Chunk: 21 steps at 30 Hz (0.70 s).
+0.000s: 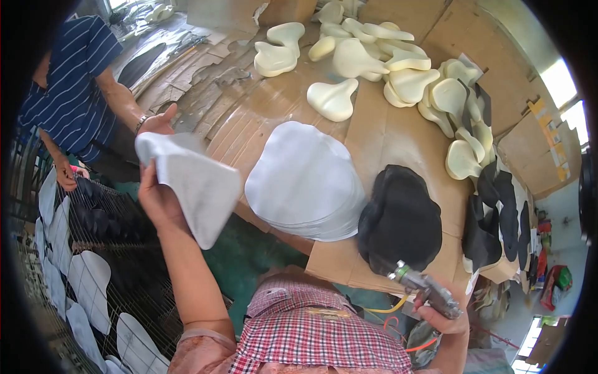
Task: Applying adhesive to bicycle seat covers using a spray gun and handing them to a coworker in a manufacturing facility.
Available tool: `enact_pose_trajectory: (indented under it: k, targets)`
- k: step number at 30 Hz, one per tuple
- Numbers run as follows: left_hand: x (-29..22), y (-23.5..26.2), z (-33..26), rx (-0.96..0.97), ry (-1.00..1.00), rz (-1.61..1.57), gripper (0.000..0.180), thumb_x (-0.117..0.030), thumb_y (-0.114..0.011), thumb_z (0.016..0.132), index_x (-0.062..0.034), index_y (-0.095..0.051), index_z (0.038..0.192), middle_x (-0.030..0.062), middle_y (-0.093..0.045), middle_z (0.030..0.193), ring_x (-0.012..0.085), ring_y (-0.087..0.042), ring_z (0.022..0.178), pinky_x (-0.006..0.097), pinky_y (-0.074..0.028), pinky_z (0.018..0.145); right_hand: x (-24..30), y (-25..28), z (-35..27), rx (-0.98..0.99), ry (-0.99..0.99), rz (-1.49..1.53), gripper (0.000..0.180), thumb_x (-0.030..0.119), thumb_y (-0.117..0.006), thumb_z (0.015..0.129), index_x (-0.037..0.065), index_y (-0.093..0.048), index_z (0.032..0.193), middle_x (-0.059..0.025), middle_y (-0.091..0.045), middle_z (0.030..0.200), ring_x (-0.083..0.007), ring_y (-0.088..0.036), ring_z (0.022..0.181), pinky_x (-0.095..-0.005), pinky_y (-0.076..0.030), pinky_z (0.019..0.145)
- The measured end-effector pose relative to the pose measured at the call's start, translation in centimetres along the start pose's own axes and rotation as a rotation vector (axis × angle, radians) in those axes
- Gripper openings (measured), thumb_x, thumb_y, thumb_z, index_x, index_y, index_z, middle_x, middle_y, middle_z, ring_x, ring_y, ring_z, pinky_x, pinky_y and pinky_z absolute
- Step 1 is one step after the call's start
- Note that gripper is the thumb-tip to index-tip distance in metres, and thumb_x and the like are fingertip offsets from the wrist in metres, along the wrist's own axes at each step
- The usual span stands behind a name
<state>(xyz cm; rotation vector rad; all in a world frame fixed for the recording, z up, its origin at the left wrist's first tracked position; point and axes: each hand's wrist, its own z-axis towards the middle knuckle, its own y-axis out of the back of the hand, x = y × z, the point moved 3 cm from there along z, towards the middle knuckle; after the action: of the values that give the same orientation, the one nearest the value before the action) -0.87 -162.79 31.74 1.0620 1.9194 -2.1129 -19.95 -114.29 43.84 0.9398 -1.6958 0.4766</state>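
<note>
My left hand (163, 202) grips the edge of a white saddle-shaped piece (199, 181), raised off to the left of the table. Just behind that piece is the open hand (159, 121) of a person in a striped shirt; whether it touches the piece I cannot tell. In my right hand (442, 319), low on the right, is a metal spray gun (436, 294), its nozzle end toward the black stack. A stack of white sheets (302, 177) lies on the table in front of me. Right beside it stands a stack of black sheets (402, 218).
Cream foam saddle pads (355, 59) are heaped at the back and right of the cardboard-covered table (255, 115). Black pieces (483, 230) hang over its right edge. At left, a wire rack (118, 255) carries white and black pieces. A yellow hose (389, 306) runs near my right hand.
</note>
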Motion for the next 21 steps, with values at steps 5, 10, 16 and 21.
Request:
enact_pose_trajectory:
  k: [5, 10, 16, 21]
  targets:
    - [-4.3, 2.2, -0.8, -0.07, -0.053, 0.06, 0.05, -0.019, -0.045, 0.091, -0.0074, -0.034, 0.138, 0.0185, -0.047, 0.131, 0.0368, -0.052, 0.114, 0.054, -0.043, 0.097, 0.6, 1.8, -1.4, -0.243, 0.061, -0.209, 0.051, 0.003, -0.069, 0.071, -0.004, -0.054, 0.119, -0.008, -0.064, 0.09, -0.011, -0.059, 0.075, -0.0234, -0.048, 0.067]
    - [-5.9, 5.4, -0.7, -0.27, -0.299, 0.043, 0.039, -0.01, -0.047, 0.09, -0.0046, -0.045, 0.129, 0.0156, -0.052, 0.127, 0.033, -0.051, 0.117, 0.049, -0.043, 0.097, -0.2, 1.2, -2.2, -0.029, -0.015, -0.3, 0.052, 0.008, -0.071, 0.07, -0.007, -0.054, 0.116, -0.0087, -0.062, 0.087, -0.0132, -0.059, 0.075, -0.0269, -0.05, 0.068]
    - [-3.3, 8.6, 0.0, -0.096, -0.366, -0.018, 0.031, -0.007, -0.053, 0.09, -0.0002, -0.049, 0.12, 0.0121, -0.06, 0.098, 0.0271, -0.059, 0.093, 0.038, -0.05, 0.085, -2.0, -2.8, 1.4, 0.05, 0.093, -0.016, 0.06, -0.003, -0.066, 0.071, -0.005, -0.046, 0.127, -0.0135, -0.061, 0.087, -0.0201, -0.061, 0.077, -0.0313, -0.051, 0.07]
    - [4.2, 9.8, -0.8, -0.28, -0.158, 0.159, 0.028, -0.004, -0.057, 0.087, -0.0045, -0.052, 0.115, 0.0081, -0.062, 0.091, 0.0208, -0.063, 0.078, 0.033, -0.053, 0.073, -1.8, -2.1, 2.9, -0.132, 0.15, 0.016, 0.06, -0.005, -0.065, 0.075, -0.004, -0.042, 0.13, -0.0064, -0.059, 0.091, -0.0104, -0.056, 0.083, -0.0238, -0.047, 0.074]
